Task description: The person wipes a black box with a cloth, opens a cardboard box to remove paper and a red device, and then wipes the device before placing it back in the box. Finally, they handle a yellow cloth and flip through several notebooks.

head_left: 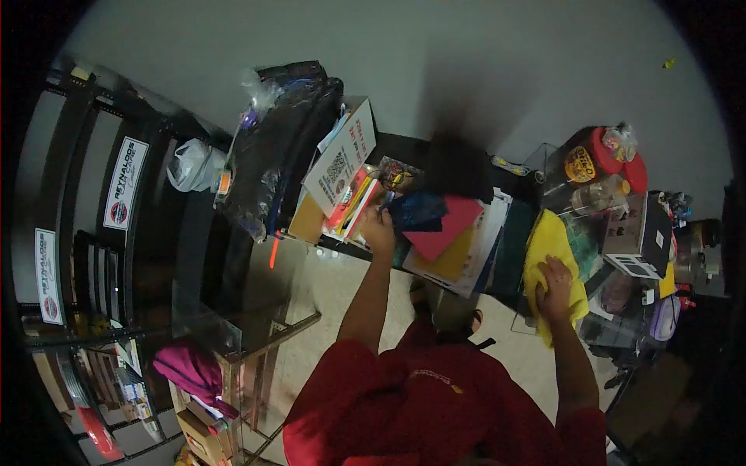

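My left hand (378,230) is at the near end of a row of thin books (353,208), fingers curled against their edges; the fingertips are partly hidden. Beside it lies a dark blue folded item (420,212), over a red folder (449,227) and a yellow envelope (451,258). On the right, my right hand (553,287) rests with bent fingers on a bright yellow cloth (561,239), which hangs over the table's near edge. A white printed board (339,167) leans behind the books.
Jars with red lids (597,159) and a dark box with a white label (639,237) stand at the right. A large black bag (284,147) fills the left end. Black shelving (81,194) rises further left, with a metal-framed stand (260,349) below.
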`<act>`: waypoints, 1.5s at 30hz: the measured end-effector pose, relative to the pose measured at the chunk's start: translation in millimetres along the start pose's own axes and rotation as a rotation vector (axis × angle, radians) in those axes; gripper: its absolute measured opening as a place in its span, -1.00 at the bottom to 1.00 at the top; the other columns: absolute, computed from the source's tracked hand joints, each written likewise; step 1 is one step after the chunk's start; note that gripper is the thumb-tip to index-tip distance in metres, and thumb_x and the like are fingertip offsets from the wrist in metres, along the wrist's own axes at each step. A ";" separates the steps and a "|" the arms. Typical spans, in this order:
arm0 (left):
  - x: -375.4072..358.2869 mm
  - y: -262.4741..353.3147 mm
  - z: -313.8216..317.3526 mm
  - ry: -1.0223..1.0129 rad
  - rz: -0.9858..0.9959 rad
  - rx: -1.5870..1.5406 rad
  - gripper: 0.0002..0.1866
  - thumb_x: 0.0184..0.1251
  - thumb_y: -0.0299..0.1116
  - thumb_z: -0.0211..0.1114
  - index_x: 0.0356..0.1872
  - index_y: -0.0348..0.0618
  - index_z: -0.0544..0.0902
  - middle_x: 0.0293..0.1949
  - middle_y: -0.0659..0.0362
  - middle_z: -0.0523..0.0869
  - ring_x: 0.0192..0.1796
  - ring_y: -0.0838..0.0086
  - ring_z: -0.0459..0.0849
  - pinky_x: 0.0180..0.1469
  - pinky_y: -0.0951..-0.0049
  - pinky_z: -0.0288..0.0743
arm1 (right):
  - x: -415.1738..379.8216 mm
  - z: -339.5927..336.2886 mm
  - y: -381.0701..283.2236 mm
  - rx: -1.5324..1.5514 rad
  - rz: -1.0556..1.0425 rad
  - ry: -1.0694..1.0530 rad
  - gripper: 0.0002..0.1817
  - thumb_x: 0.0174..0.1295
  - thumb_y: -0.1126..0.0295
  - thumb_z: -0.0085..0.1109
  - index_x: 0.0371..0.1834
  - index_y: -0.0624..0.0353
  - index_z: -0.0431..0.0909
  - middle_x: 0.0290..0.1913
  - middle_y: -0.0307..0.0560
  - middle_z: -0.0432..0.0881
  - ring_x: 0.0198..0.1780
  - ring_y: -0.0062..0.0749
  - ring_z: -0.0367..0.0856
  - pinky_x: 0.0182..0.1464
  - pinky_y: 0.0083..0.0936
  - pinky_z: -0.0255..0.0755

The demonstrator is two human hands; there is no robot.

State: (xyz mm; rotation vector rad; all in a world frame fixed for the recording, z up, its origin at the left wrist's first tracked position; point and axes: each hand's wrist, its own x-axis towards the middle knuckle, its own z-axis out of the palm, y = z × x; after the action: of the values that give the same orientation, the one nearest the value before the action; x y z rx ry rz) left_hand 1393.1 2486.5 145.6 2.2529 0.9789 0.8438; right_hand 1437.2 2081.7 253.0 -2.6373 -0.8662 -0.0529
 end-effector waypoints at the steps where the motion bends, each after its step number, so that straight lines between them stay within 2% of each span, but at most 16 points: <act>1: 0.7 8.3 -10.5 0.004 0.000 0.000 -0.81 0.07 -0.36 0.19 -0.35 -0.29 0.51 -0.31 0.00 0.55 -0.25 0.17 0.52 -0.21 0.24 0.37 | 0.8 -1.0 -2.3 0.008 0.008 0.006 -0.46 -0.27 0.57 0.08 -0.06 0.08 0.41 0.13 -0.07 0.33 0.17 -0.06 0.22 0.19 -0.18 0.08; 3: -1.2 18.1 -28.4 -0.020 -0.269 -0.424 -0.83 0.18 -0.36 0.12 -0.35 -0.28 0.47 -0.34 0.07 0.55 -0.28 0.31 0.54 -0.22 0.34 0.38 | 1.4 -1.2 -5.2 0.013 -0.009 0.032 -0.46 -0.28 0.58 0.08 -0.06 0.07 0.41 0.13 -0.07 0.33 0.17 -0.06 0.23 0.20 -0.19 0.08; 6: -9.8 12.1 -47.0 0.050 -0.383 -0.872 -0.86 0.25 -0.35 0.07 -0.30 -0.21 0.44 -0.35 0.16 0.53 -0.30 0.43 0.54 -0.22 0.42 0.41 | -1.5 -1.8 -4.6 0.026 -0.031 0.055 -0.47 -0.26 0.58 0.08 -0.05 0.08 0.41 0.13 -0.06 0.33 0.17 -0.05 0.23 0.20 -0.21 0.07; 7: -12.9 13.5 -59.6 0.072 -0.380 -0.869 -0.86 0.25 -0.35 0.07 -0.30 -0.21 0.44 -0.35 0.16 0.53 -0.30 0.43 0.54 -0.22 0.42 0.41 | -2.6 -0.2 -3.7 0.034 -0.028 0.055 -0.48 -0.23 0.57 0.07 -0.04 0.08 0.41 0.13 -0.05 0.33 0.17 -0.05 0.23 0.20 -0.21 0.07; 10: -25.1 37.5 -110.6 0.038 -0.932 -1.314 -0.86 0.23 -0.28 0.07 -0.25 -0.05 0.40 -0.40 0.27 0.53 -0.36 0.53 0.50 -0.25 0.53 0.39 | -6.9 4.9 1.3 -0.011 -0.057 0.081 -0.50 -0.18 0.53 0.05 -0.02 0.10 0.40 0.13 -0.01 0.34 0.17 -0.04 0.23 0.20 -0.21 0.06; 14: -62.7 30.2 -164.0 -0.042 -0.861 -1.482 -0.86 0.27 -0.30 0.03 -0.24 -0.09 0.42 -0.32 0.24 0.55 -0.31 0.50 0.54 -0.17 0.43 0.45 | -9.6 8.1 4.5 0.055 -0.125 0.093 -0.51 -0.15 0.51 0.03 -0.01 0.11 0.40 0.13 0.03 0.33 0.19 -0.05 0.22 0.22 -0.20 0.02; 21: -161.2 22.2 -240.0 0.170 -0.783 -1.287 -0.85 0.24 -0.28 0.06 -0.25 -0.09 0.48 -0.43 0.33 0.53 -0.43 0.63 0.47 -0.35 0.59 0.37 | -7.3 38.9 32.1 0.048 -0.200 0.189 -0.52 -0.16 0.48 0.03 -0.04 0.32 0.40 0.01 0.26 0.42 0.05 0.13 0.37 0.08 -0.11 0.25; 24: -206.6 12.3 -275.5 0.370 -0.833 -1.275 -0.86 0.25 -0.29 0.04 -0.26 -0.07 0.48 -0.44 0.35 0.51 -0.44 0.64 0.46 -0.37 0.61 0.37 | -9.3 26.6 0.9 -0.099 -0.174 0.193 -0.50 -0.13 0.41 0.01 0.00 0.26 0.39 0.04 0.25 0.41 0.09 0.10 0.35 0.09 -0.10 0.24; 26: -236.4 5.0 -306.0 0.383 -0.845 -1.127 -0.88 0.27 -0.27 0.03 -0.31 -0.06 0.44 -0.39 0.30 0.54 -0.37 0.56 0.51 -0.23 0.49 0.42 | -17.1 16.9 -26.2 -0.151 0.031 0.146 -0.49 -0.07 0.36 -0.04 0.05 0.18 0.37 0.09 0.24 0.37 0.13 0.11 0.32 0.09 -0.08 0.24; 29: -275.8 -16.2 -341.5 0.547 -0.829 -1.006 -0.89 0.27 -0.28 0.02 -0.31 -0.05 0.43 -0.42 0.32 0.52 -0.39 0.59 0.50 -0.25 0.51 0.42 | -15.8 39.5 -23.4 -0.234 0.027 0.154 -0.49 -0.01 0.34 0.00 0.09 0.22 0.32 0.15 0.18 0.31 0.18 0.02 0.26 0.09 -0.03 0.21; 34: -310.0 -47.2 -393.7 0.716 -0.829 -0.888 -0.89 0.28 -0.30 0.00 -0.31 -0.08 0.43 -0.46 0.31 0.50 -0.44 0.62 0.47 -0.30 0.54 0.40 | -30.6 56.2 -54.4 0.021 -0.279 0.158 -0.49 0.03 0.35 -0.01 0.10 0.28 0.30 0.18 0.19 0.27 0.20 0.10 0.21 0.21 -0.06 0.07; 36: -318.0 -62.8 -414.7 0.745 -0.804 -0.880 -0.89 0.27 -0.31 0.01 -0.30 -0.09 0.43 -0.47 0.31 0.50 -0.44 0.62 0.47 -0.31 0.54 0.41 | -34.5 95.0 -60.4 0.074 -0.576 0.163 -0.48 0.02 0.38 0.03 0.11 0.31 0.28 0.17 0.24 0.27 0.21 0.13 0.19 0.26 -0.12 -0.01; 37: -322.7 -71.7 -425.9 0.759 -0.788 -0.870 -0.89 0.27 -0.32 0.01 -0.29 -0.10 0.43 -0.47 0.30 0.50 -0.44 0.62 0.47 -0.31 0.55 0.41 | -42.7 100.1 -80.1 0.079 -0.594 0.165 -0.48 0.02 0.38 0.03 0.11 0.31 0.28 0.17 0.24 0.27 0.21 0.13 0.19 0.26 -0.12 -0.01; 39: -333.4 -97.3 -448.2 0.762 -0.772 -0.810 -0.89 0.27 -0.33 0.01 -0.28 -0.11 0.43 -0.47 0.30 0.50 -0.44 0.62 0.47 -0.33 0.55 0.41 | -72.9 97.6 -148.3 0.137 -0.480 -0.080 -0.52 0.04 0.43 0.02 0.10 0.27 0.30 0.14 0.25 0.29 0.19 0.10 0.22 0.24 -0.14 0.05; 40: -339.1 -110.7 -462.2 0.748 -0.760 -0.744 -0.89 0.27 -0.34 0.02 -0.27 -0.12 0.43 -0.47 0.30 0.50 -0.44 0.62 0.47 -0.34 0.56 0.41 | -69.5 140.1 -142.3 0.151 -0.672 -0.052 -0.51 0.06 0.44 0.00 0.13 0.25 0.26 0.16 0.24 0.28 0.20 0.09 0.21 0.24 -0.13 0.04; 45: -387.1 -178.4 -533.3 0.897 -0.763 -0.744 -0.89 0.25 -0.35 0.05 -0.34 -0.17 0.44 -0.58 0.34 0.45 -0.55 0.68 0.37 -0.50 0.60 0.27 | -121.8 164.0 -318.3 0.345 -0.797 -0.243 -0.48 0.04 0.48 0.00 0.15 0.24 0.24 0.16 0.19 0.28 0.21 0.06 0.20 0.25 -0.19 0.03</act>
State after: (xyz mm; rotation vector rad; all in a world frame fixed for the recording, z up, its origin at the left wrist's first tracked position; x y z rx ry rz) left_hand 722.7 2410.5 249.9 0.7209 1.4225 1.5186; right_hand 1141.3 2307.6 186.4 -1.8658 -1.7737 0.1989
